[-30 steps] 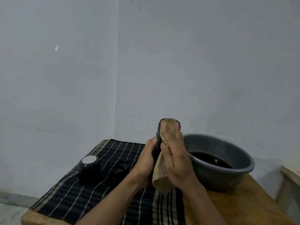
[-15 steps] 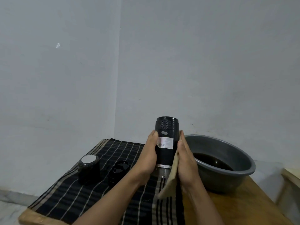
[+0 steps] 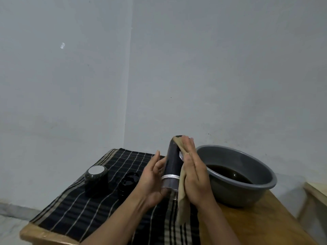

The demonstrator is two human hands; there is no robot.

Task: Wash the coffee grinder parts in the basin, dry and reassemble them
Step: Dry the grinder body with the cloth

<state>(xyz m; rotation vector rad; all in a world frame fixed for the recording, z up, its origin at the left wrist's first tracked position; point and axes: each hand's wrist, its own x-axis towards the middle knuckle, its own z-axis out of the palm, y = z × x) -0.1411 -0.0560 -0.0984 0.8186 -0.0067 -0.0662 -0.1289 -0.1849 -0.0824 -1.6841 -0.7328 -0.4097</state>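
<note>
1. Capped part [image 3: 96, 177] & black ring [image 3: 128, 183] sit on striped mat [image 3: 74, 214], apart from hands (dry or not: can't tell)
2. Left hand [image 3: 152, 179] cradles upright grinder body [image 3: 172, 165] above mat, fingers loose, near straight
3. Right hand [image 3: 194, 177], flat, presses tan cloth [image 3: 182, 206] on body; drying underway
4. Basin [image 3: 238, 193] holds dark water; washing looks done, reassembly not begun

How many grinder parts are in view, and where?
3. The grinder body is between the left hand and right hand; a white-topped cap and black ring sit on the striped cloth. The basin's dark water may hide more.
</note>
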